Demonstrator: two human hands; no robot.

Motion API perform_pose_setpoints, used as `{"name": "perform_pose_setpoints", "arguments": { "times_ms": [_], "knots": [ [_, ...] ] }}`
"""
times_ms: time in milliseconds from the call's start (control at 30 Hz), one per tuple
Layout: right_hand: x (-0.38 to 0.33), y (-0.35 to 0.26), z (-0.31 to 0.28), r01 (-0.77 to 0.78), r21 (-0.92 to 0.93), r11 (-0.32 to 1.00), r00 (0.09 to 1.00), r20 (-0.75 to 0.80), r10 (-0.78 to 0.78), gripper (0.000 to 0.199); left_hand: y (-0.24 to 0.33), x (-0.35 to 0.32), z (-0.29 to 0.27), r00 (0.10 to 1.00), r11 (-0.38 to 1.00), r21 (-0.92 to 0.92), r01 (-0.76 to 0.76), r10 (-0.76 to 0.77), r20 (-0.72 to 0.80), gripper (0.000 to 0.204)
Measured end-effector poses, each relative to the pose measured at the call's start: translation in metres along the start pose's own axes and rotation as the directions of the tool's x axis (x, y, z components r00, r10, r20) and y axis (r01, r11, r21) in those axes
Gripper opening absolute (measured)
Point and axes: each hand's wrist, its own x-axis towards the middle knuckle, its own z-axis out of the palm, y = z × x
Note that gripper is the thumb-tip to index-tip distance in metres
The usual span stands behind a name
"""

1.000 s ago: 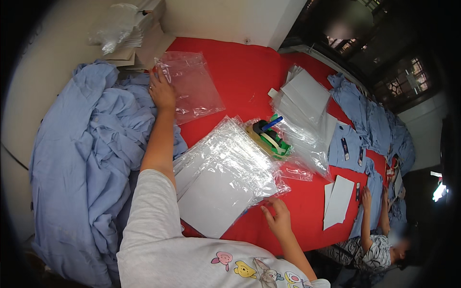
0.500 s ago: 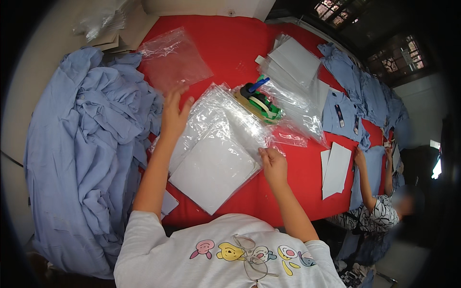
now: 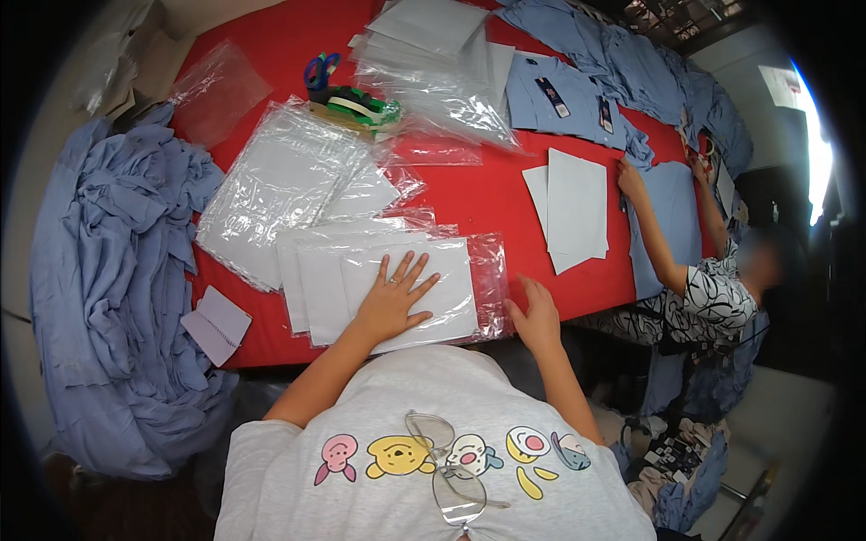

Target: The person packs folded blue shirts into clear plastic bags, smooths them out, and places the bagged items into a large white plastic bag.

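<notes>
My left hand [image 3: 397, 293] lies flat with fingers spread, on a white sheet inside a clear plastic bag [image 3: 451, 284]. This bag tops several overlapping bagged sheets at the table's near edge. Just off its clear right-hand flap [image 3: 490, 284] is my right hand [image 3: 539, 317], thumb and fingers apart, with nothing visible in it. Whether a fingertip touches the flap I cannot tell. Beyond my left hand rests a thicker, tilted stack of bagged white sheets [image 3: 271, 189]. A green tape dispenser [image 3: 361, 110] with blue-handled scissors [image 3: 319, 72] upright in it stands behind that stack.
Blue garments [image 3: 117, 298] are heaped at the left, beside a small spiral notebook [image 3: 216, 325]. Plastic-wrapped sheets [image 3: 433, 68], tagged blue shirts [image 3: 559, 99] and loose white sheets [image 3: 577, 203] occupy the red table's [image 3: 478, 189] right side. A co-worker [image 3: 722, 288] handles blue cloth there.
My left hand has come from the far left of the bags to press flat on a nearer group. That group now lies apart from the thick stack. The view has shifted.
</notes>
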Motion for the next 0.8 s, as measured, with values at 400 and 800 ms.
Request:
{"name": "perform_pose_setpoints", "arguments": {
  "times_ms": [400, 800],
  "knots": [
    [0.142, 0.042, 0.002, 0.21, 0.401, 0.892, 0.926, 0.212, -0.313, 0.011, 0.015, 0.022, -0.011, 0.995, 0.993, 0.116, -0.039, 0.028, 0.093, 0.083],
    [0.136, 0.112, 0.005, 0.102, 0.74, 0.665, 0.971, 0.072, -0.23, 0.006, 0.019, 0.027, -0.013, 0.991, 0.991, 0.134, -0.013, -0.005, 0.134, 0.081]
  ]
}}
